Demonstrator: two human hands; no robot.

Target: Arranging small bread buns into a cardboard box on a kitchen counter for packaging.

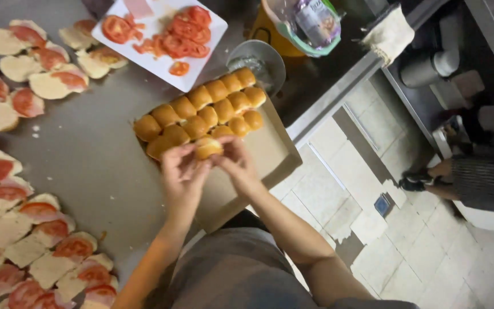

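Observation:
Both my hands hold one small golden bread roll (207, 148) over a shallow cardboard box (270, 150). My left hand (182, 174) grips the roll from the left, my right hand (236, 163) from the right. Rows of joined golden rolls (204, 111) fill the far half of the box; the near half is bare cardboard. The box sits at the edge of a grey metal counter (95, 149) and juts over the tiled floor.
Opened rolls topped with tomato slices and ham (35, 240) cover the counter's left side. A white plate of sliced tomato (161, 34) lies beyond the box, a round metal lid (257, 62) beside it. Another person's sleeve and hand (464, 180) is at the right.

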